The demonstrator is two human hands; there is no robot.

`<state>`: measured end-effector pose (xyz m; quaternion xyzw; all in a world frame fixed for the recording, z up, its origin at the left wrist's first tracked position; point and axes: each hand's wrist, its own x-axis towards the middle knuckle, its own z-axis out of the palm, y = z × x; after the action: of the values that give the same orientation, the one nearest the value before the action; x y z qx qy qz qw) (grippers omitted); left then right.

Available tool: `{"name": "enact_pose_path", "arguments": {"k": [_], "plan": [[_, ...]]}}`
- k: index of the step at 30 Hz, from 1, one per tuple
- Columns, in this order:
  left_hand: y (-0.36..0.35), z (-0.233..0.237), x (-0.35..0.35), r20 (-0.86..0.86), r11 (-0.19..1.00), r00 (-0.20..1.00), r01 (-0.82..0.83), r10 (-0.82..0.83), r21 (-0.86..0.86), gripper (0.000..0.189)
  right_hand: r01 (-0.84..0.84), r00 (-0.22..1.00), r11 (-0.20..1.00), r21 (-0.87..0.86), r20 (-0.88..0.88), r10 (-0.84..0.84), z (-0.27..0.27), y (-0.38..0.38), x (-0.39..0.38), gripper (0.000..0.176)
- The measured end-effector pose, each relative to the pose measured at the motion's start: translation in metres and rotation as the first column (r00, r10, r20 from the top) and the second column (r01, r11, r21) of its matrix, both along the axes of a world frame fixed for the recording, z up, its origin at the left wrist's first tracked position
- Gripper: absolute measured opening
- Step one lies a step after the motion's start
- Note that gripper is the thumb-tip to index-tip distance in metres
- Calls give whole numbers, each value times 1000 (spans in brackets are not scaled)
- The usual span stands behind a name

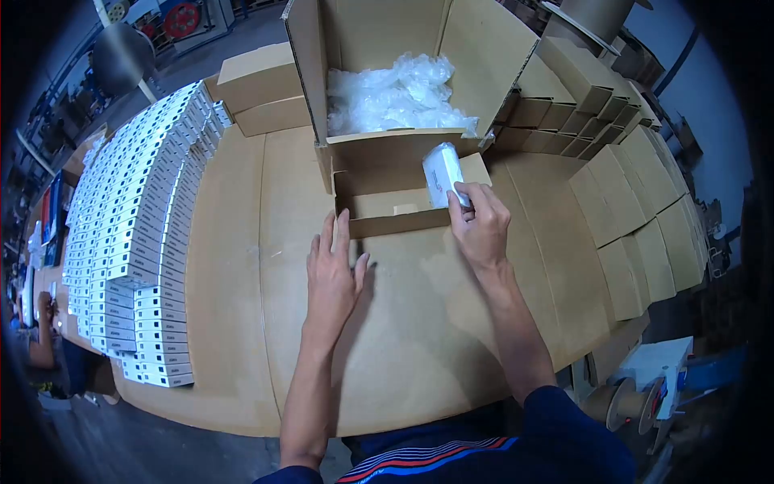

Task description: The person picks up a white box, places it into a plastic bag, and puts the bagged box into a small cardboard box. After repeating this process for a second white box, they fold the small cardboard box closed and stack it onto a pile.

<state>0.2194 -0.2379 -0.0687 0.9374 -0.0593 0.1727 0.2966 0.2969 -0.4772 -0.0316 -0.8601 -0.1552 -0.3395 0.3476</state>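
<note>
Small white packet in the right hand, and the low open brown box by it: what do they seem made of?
The small white packet in the right hand looks wrapped in clear glossy plastic film, going by its glare and wrinkles; its contents are hidden. The low open brown box looks like matte tan cardboard, probably corrugated: dull flat walls, folded flaps.

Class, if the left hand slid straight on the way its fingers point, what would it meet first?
Probably the near wall of the small open box, right ahead of the left hand; whether hand and box already touch is unclear.
</note>
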Motion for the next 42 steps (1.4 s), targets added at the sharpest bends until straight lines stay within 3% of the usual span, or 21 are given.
{"name": "enact_pose_path", "arguments": {"k": [3, 6, 18, 19, 22, 24, 26, 28, 29, 31, 33, 35, 38, 42], "plan": [[-2, 2, 1, -16, 1000, 1000, -13, 13, 17, 78, 39, 999, 995, -96, 31, -36, -3, 1, 10, 14], [-3, 0, 1, 5, 999, 1000, -27, 27, 28, 79, 80, 994, 989, -122, -62, -88, -11, 4, 18, 12], [0, -5, 2, 29, 999, 1000, -1, 2, -37, 81, 234, 952, 940, -247, -139, -273, -16, 21, 8, 11], [-2, -3, 2, 21, 999, 1000, -8, 9, -42, 80, 222, 937, 945, -240, -216, -275, -19, 18, 8, 18], [2, 9, -12, -22, 996, 1000, 1, -4, -95, 85, 251, 932, 919, -303, -183, -314, -9, 21, -11, 29], [10, 9, -30, -7, 995, 1000, -12, 11, -99, 88, 193, 906, 908, -373, -287, -310, -6, 20, -23, 43], [21, 12, -56, 49, 986, 997, -50, 59, -157, 90, 251, 915, 857, -450, -179, -362, -19, 26, -34, 62], [40, 27, -81, 59, 983, 986, -149, 155, -104, 86, 254, 950, 891, -377, -77, -304, 0, 54, -51, 80], [54, 32, -93, 76, 978, 977, -190, 197, -89, 84, 169, 982, 939, -299, -31, -186, 1, 68, -54, 80], [87, 42, -116, 119, 955, 948, -288, 294, -66, 76, -180, 983, 953, -243, -13, 182, 11, 105, -57, 76], [126, 48, -131, 194, 911, 893, -412, 406, -13, 73, -440, 897, 877, -194, -43, 440, 17, 153, -65, 69], [164, 55, -139, 273, 864, 833, -504, 482, 10, 69, -671, 737, 715, -196, -71, 672, 16, 201, -65, 70], [219, 66, -135, 371, 826, 773, -563, 515, 26, 64, -842, 535, 507, -183, -171, 827, 33, 272, -66, 72], [271, 80, -120, 423, 803, 760, -585, 493, 115, 63, -843, 485, 436, -316, -94, 869, 37, 356, -48, 72]]}}
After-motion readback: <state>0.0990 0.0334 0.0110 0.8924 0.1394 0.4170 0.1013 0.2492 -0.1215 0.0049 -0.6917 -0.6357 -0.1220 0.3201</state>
